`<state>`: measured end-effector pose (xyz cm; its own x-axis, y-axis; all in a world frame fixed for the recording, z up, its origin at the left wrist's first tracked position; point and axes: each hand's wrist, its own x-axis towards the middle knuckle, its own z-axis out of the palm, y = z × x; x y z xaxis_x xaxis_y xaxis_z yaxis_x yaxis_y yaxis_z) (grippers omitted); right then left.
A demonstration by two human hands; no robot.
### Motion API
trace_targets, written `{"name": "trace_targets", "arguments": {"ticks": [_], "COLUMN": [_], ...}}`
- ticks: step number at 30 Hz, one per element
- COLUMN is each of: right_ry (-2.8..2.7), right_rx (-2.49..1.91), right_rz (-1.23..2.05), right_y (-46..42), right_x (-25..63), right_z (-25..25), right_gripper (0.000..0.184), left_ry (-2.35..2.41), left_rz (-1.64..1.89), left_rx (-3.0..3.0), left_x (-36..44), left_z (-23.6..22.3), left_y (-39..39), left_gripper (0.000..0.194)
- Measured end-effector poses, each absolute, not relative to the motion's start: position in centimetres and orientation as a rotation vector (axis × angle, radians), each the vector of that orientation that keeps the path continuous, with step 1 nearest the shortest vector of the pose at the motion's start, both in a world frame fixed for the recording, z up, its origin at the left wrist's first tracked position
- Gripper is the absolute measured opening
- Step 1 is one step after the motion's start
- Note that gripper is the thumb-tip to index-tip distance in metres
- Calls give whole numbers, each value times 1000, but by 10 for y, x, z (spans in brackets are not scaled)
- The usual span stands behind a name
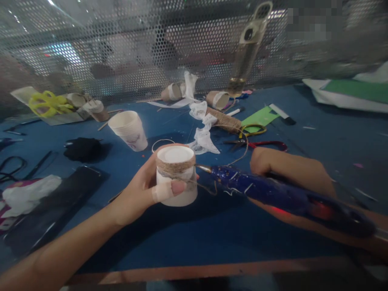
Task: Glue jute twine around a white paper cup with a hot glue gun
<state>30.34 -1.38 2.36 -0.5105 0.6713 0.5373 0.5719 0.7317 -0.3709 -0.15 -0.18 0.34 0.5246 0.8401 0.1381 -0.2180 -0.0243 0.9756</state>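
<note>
An upside-down paper cup (178, 196) is gripped by my left hand (148, 186), whose thumb has a bandage around it. Brown twine (176, 166) wraps the cup just below its upturned base, and a loose strand hangs off to the right. In my right hand (294, 173) is a dark blue hot glue gun (266, 190) with a glowing red light. Its metal tip is at the right side of the twine band; whether it touches cannot be made out. My right fingers are partly hidden behind the gun.
Stacked paper cups (129, 129) stand behind on the left. Red-handled scissors (269, 144), a twine roll (227, 121) and white lace (203, 137) lie beyond the cup. At the left is a dark phone-like slab (57, 206). A perforated metal screen (136, 52) closes the back.
</note>
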Motion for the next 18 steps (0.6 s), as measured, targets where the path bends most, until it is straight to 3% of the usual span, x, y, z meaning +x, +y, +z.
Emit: {"name": "trace_targets", "arguments": {"ticks": [13,18], "right_ry": [-1950,-1922], "right_rx": [-831,-890], "right_rz": [395,588], "right_y": [-16,-22], "right_x": [277,270], "right_z": [20,16], "right_gripper": [17,33], "left_ry": [834,858], "left_rz": [994,1016], "left_rx": [1303,1283], "left_x": [18,29], "left_z": [9,11], "left_y": [-7,-11], "left_gripper": [53,53]}}
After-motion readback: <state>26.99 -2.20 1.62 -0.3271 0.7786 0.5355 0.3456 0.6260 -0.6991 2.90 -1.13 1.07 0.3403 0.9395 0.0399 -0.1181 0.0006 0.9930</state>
